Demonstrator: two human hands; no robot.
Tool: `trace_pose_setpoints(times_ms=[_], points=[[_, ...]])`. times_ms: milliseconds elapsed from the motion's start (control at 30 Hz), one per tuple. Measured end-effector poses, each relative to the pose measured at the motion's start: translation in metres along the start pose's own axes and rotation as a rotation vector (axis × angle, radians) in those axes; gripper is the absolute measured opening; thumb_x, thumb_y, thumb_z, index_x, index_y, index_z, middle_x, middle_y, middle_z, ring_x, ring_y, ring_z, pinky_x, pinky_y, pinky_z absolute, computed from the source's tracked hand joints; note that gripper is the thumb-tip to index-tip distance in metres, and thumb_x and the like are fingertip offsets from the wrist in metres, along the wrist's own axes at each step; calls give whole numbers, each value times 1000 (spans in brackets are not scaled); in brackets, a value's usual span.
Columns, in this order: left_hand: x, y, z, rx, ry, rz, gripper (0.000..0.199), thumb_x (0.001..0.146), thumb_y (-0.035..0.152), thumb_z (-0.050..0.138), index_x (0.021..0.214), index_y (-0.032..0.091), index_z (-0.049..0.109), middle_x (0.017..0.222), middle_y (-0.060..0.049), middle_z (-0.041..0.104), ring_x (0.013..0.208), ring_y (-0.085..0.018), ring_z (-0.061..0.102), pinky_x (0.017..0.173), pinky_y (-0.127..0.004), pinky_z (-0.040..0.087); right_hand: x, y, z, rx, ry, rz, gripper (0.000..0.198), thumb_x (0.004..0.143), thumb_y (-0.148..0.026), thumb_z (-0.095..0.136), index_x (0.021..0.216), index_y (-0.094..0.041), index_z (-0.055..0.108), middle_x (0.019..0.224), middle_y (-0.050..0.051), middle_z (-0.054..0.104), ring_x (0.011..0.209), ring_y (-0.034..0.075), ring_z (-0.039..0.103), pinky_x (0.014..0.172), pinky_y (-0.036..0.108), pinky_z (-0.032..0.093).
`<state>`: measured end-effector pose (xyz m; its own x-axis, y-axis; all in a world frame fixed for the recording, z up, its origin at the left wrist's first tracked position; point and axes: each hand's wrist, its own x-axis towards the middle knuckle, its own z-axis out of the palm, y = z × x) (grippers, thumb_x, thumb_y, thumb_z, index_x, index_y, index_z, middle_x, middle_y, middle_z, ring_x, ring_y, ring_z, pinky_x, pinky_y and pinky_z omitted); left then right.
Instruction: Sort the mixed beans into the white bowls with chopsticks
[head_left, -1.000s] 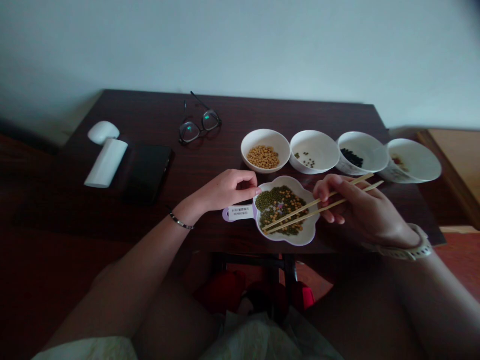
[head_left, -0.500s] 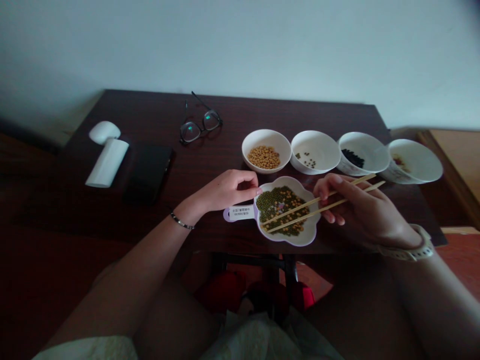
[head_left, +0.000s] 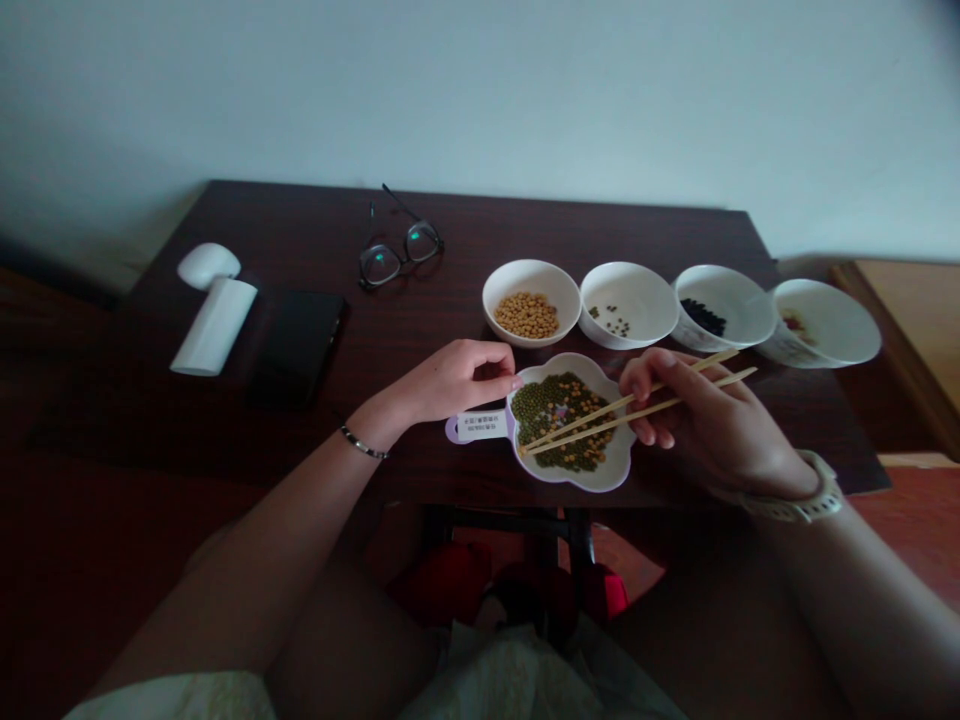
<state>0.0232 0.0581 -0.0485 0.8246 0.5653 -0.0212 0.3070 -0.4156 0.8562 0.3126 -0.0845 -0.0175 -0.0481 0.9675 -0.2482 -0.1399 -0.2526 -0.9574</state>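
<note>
My right hand (head_left: 697, 410) holds a pair of wooden chopsticks (head_left: 592, 428). Their tips are close together at the left inner edge of a white flower-shaped dish (head_left: 619, 462) with a lilac rim, beside a yellow bean (head_left: 523, 451). In the dish lies a mix of green beans (head_left: 541, 400) and yellow beans. The thumb and index finger of my left hand (head_left: 465, 378) close on the dish's rim, just above its labelled handle (head_left: 480, 426).
Behind the dish stand bowls in a row: one with yellow beans (head_left: 531, 270), one with a few green beans (head_left: 628, 275), one with black seeds (head_left: 727, 280), and one with small reddish bits (head_left: 836, 310). Glasses (head_left: 401, 265), a black flat device (head_left: 296, 345) and a white case (head_left: 215, 325) lie leftward.
My right hand has shifted slightly left, and the chopstick tips have moved a little up and left, drawing nearer each other at the dish's edge. My left hand has stayed put.
</note>
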Motion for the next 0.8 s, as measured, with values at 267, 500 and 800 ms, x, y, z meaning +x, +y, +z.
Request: trace_pose_setpoints(times_ms=[267, 500, 800], points=[[0, 2, 0, -7, 2, -3, 31, 103, 44, 68, 87, 18, 71, 78, 0, 68, 70, -14, 57, 66, -28, 40, 4, 4, -1, -10, 26, -6, 44, 112, -53, 62, 87, -20, 76, 63, 5, 68, 50, 13, 55, 47, 23, 45], [-1, 2, 0, -8, 0, -6, 30, 103, 43, 69, 86, 18, 70, 78, 1, 67, 70, -13, 57, 65, -27, 40, 6, 6, 1, 41, 67, -2, 43, 110, -52, 66, 83, -21, 75, 66, 4, 66, 50, 12, 54, 45, 22, 44], [0, 2, 0, 7, 3, -3, 30, 103, 43, 68, 86, 18, 70, 77, 1, 67, 70, -14, 57, 66, -27, 40, 3, -1, -1, 10, 72, 66, 43, 109, -51, 68, 81, -18, 76, 58, 5, 64, 47, 11, 53, 42, 20, 42]])
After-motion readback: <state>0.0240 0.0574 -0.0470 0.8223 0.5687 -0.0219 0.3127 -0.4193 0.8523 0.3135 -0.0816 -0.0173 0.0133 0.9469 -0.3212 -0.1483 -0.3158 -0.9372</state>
